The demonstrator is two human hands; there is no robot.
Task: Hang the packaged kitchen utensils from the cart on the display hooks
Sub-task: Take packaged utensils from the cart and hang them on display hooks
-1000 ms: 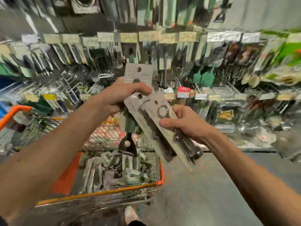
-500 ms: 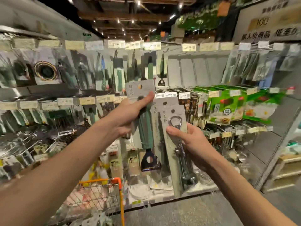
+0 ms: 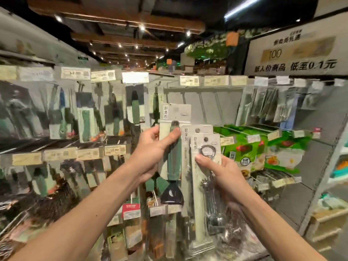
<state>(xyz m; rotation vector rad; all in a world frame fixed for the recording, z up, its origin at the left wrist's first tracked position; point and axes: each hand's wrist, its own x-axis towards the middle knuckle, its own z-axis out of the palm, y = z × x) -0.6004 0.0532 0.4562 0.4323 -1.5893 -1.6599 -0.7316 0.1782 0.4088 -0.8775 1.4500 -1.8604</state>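
Note:
My left hand [image 3: 150,153] grips a carded utensil with a green handle and a dark head [image 3: 174,159], held upright in front of the display. My right hand [image 3: 222,172] holds two overlapping carded packs, the front one a metal bottle opener [image 3: 206,153], thumb pressed on its card. Behind the packs, bare display hooks [image 3: 201,102] jut from a grey back panel under price tags. The cart is out of view.
Hooks at left carry several packaged green-handled utensils [image 3: 86,121]. Green food-bag packages [image 3: 263,147] fill the shelf at right. More packs hang at upper right [image 3: 273,104]. Lower hooks hold packaged tools [image 3: 131,210]. A shelf end [image 3: 327,219] stands at far right.
My view has swung up from the cart to the display wall. Both hands have lifted the packs higher and turned them upright toward the hooks.

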